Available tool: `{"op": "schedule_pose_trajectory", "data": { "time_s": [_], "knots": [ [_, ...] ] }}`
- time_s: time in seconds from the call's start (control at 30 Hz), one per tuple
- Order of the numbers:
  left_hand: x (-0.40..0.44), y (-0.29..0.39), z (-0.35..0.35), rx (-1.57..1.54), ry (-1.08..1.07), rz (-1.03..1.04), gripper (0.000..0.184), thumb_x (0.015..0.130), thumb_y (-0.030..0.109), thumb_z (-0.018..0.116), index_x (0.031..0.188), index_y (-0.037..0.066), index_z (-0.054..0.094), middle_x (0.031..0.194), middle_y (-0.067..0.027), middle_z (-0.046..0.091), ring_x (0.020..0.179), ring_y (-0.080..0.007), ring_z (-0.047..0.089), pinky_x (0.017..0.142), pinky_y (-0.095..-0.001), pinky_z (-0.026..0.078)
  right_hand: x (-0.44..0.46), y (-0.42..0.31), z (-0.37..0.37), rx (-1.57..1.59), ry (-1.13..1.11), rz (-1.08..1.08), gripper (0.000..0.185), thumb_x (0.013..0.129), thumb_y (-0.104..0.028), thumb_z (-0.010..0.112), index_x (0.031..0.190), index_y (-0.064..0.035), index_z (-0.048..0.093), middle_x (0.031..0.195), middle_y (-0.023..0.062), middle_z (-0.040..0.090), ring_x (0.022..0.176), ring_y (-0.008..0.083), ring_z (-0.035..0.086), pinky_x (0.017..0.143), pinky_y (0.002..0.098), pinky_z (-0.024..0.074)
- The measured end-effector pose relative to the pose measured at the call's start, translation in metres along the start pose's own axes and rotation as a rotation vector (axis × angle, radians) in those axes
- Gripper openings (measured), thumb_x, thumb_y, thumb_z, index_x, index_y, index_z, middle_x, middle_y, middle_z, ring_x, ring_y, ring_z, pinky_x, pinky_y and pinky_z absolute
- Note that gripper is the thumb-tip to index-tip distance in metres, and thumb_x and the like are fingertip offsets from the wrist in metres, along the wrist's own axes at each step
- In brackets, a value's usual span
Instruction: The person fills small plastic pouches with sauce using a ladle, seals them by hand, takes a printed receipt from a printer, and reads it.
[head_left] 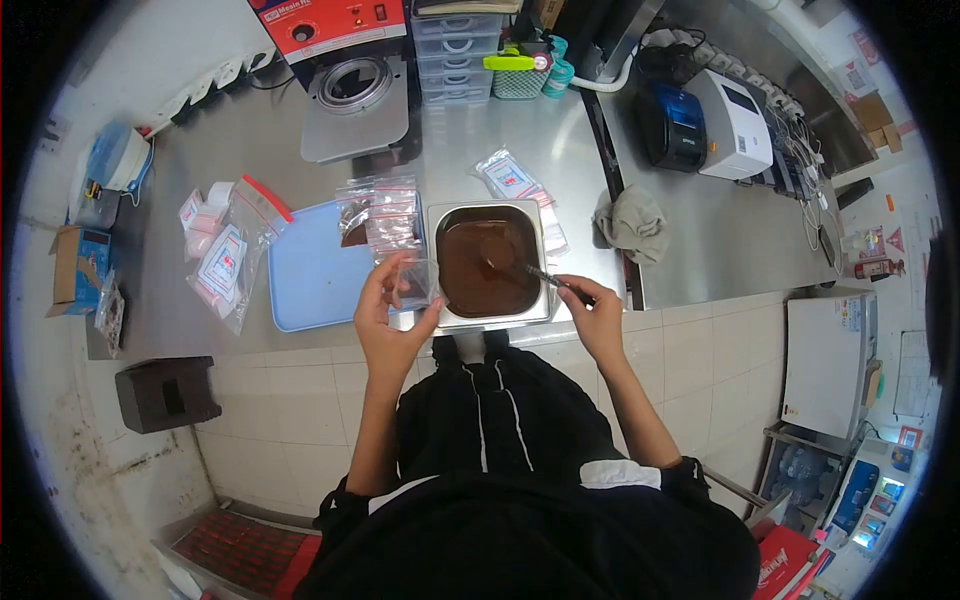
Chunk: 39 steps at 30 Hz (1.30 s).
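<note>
A rectangular steel pan (436, 222) of dark brown contents (470, 285) stands at the counter's front edge; whether these are powder or liquid I cannot tell. My right hand (597, 318) grips the dark handle of a spoon (545, 276), whose bowl end rests in the brown contents. At the pan's left side, my left hand (393, 318) pinches a small clear plastic bag (418, 282) between thumb and fingers. Behind that hand, several small zip bags (392, 215) lie in a row across the edge of a blue tray (315, 275).
Flat printed bags (512, 178) lie behind and right of the pan. A larger red-topped zip bag (225, 268) sits left of the tray. At the back are a red sealing machine (335, 30) and clear drawers (457, 60). A grey cloth (638, 224) lies right, before two printers (728, 125).
</note>
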<state>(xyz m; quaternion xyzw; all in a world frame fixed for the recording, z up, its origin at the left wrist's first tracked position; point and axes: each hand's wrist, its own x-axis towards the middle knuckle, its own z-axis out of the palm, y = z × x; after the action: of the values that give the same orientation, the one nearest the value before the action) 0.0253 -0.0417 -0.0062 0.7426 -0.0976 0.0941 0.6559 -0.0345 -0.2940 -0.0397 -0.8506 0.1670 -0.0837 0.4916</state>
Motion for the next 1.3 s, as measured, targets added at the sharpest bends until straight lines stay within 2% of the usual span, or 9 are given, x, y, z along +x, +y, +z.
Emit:
{"op": "schedule_pose_trajectory", "data": {
  "time_s": [0.17,0.27,0.37,0.43,0.57,0.77,0.83,1.13,1.3],
  "knots": [
    [0.004,-0.004,0.008,0.038,-0.089,0.036,0.062,0.064,0.001,0.072,0.121,0.002,0.049,0.115,-0.003,0.053,0.086,-0.0089,0.046,0.07,-0.0199,0.037,0.0,0.001,-0.008,-0.049,0.006,0.057,0.019,0.079,-0.008,0.066,0.097,-0.0033,0.068,0.07,0.0001,0.062,0.06,0.0047,0.045,0.055,0.0213,0.0373],
    [0.012,-0.003,0.015,0.093,-0.12,0.037,0.06,0.064,0.003,0.073,0.12,0.005,0.051,0.116,-0.0036,0.054,0.083,-0.0093,0.047,0.066,-0.0204,0.038,0.009,-0.02,-0.022,-0.005,0.023,0.038,0.018,0.079,-0.012,0.066,0.096,-0.0062,0.069,0.075,0.0047,0.067,0.059,0.0062,0.049,0.054,0.0221,0.0385],
    [0.021,-0.006,0.025,0.221,-0.145,0.024,0.058,0.063,0.006,0.074,0.118,0.007,0.054,0.11,-0.0043,0.057,0.079,-0.0088,0.047,0.063,-0.0206,0.039,0.016,-0.043,-0.037,0.067,0.013,-0.002,0.018,0.08,-0.01,0.065,0.096,-0.0042,0.068,0.076,0.0037,0.067,0.06,0.0057,0.05,0.055,0.022,0.0387],
    [0.028,-0.007,0.035,0.232,-0.107,0.066,0.055,0.059,0.013,0.078,0.11,0.006,0.059,0.092,-0.0051,0.061,0.072,-0.0117,0.05,0.063,-0.0235,0.041,0.019,-0.064,-0.047,0.096,-0.005,-0.011,0.018,0.08,-0.009,0.064,0.096,-0.0033,0.068,0.078,0.0034,0.067,0.063,0.0059,0.05,0.056,0.0217,0.0389],
    [0.034,-0.012,0.051,0.222,-0.127,0.12,0.056,0.059,0.015,0.079,0.11,0.005,0.059,0.092,-0.0054,0.06,0.072,-0.0139,0.05,0.067,-0.0264,0.043,0.017,-0.098,-0.053,0.134,0.063,-0.14,0.018,0.08,-0.008,0.063,0.096,-0.0032,0.068,0.077,0.0052,0.066,0.061,0.007,0.05,0.054,0.0217,0.0375],
    [0.04,0.009,0.059,0.248,-0.117,0.105,0.058,0.059,0.017,0.08,0.11,0.004,0.058,0.091,-0.006,0.06,0.073,-0.0149,0.05,0.071,-0.0281,0.044,0.002,-0.124,-0.053,-0.355,0.19,-0.39,0.018,0.077,-0.009,0.066,0.095,-0.0121,0.069,0.075,0.0011,0.061,0.065,0.0129,0.05,0.07,0.0301,0.029],
    [0.043,0.014,0.06,0.264,-0.095,0.128,0.057,0.058,0.018,0.081,0.109,0.003,0.059,0.09,-0.005,0.06,0.072,-0.0142,0.05,0.065,-0.0259,0.043,0.0,-0.124,-0.051,-0.46,0.28,-0.497,0.02,0.076,-0.01,0.067,0.095,-0.0164,0.068,0.076,-0.0028,0.06,0.072,0.0115,0.051,0.075,0.0317,0.0235],
    [0.045,0.011,0.062,0.134,-0.044,0.145,0.056,0.059,0.015,0.08,0.109,0.004,0.06,0.08,-0.0015,0.057,0.061,-0.0083,0.043,0.054,-0.0209,0.036,0.0,-0.124,-0.051,-0.548,0.537,-0.743,0.029,0.069,-0.003,0.068,0.093,-0.0198,0.07,0.078,-0.0066,0.06,0.073,0.0105,0.051,0.074,0.0312,0.0242],
    [0.047,0.023,0.061,0.09,-0.051,0.147,0.056,0.059,0.013,0.079,0.112,0.005,0.06,0.08,-0.0011,0.056,0.061,-0.0081,0.042,0.054,-0.02,0.036,0.0,-0.105,-0.044,-0.56,0.459,-0.722,0.029,0.069,-0.003,0.068,0.092,-0.0196,0.07,0.079,-0.0061,0.061,0.073,0.0107,0.051,0.074,0.0309,0.0239]
  ]
}}
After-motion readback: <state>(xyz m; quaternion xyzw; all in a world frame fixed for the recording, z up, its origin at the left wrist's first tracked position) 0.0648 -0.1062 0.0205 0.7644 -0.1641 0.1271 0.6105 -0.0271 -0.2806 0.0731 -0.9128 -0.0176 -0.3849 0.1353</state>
